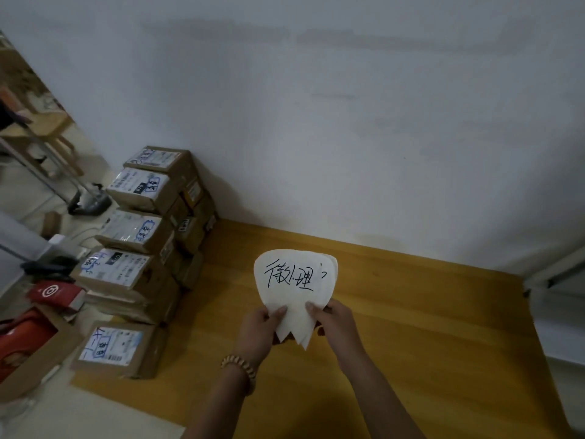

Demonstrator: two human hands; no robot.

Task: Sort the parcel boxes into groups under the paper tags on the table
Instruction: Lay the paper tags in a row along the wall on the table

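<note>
I see both hands up over the worktop [411, 327], holding a small stack of paper tags [296, 286]. Left hand [258, 327] pinches the bottom left edge w/ thumb on top. Right hand [337, 323] pinches the bottom right edge the same way. Both are closed on the paper, not wide. There's a bead bracelet [239, 365] on the left wrist.

The top tag is white w/ black handwriting on it. A few more sheets show behind it, corners poking out at the bottom. The tags are in the air, near the middle of the worktop, not lying on it.

The parcel boxes [139, 236] are all on the left side, piled in a row that runs from the wall [316, 106] toward me. They're brown cardboard w/ white labels and blue pen marks on top. One box [115, 348] sits alone, closest to me, by the left edge. The rest are stacked 2 or more high; can't tell the exact count.

Off the worktop on the far left I see red stuff [53, 294] and an open carton [34, 353], blurry.
</note>
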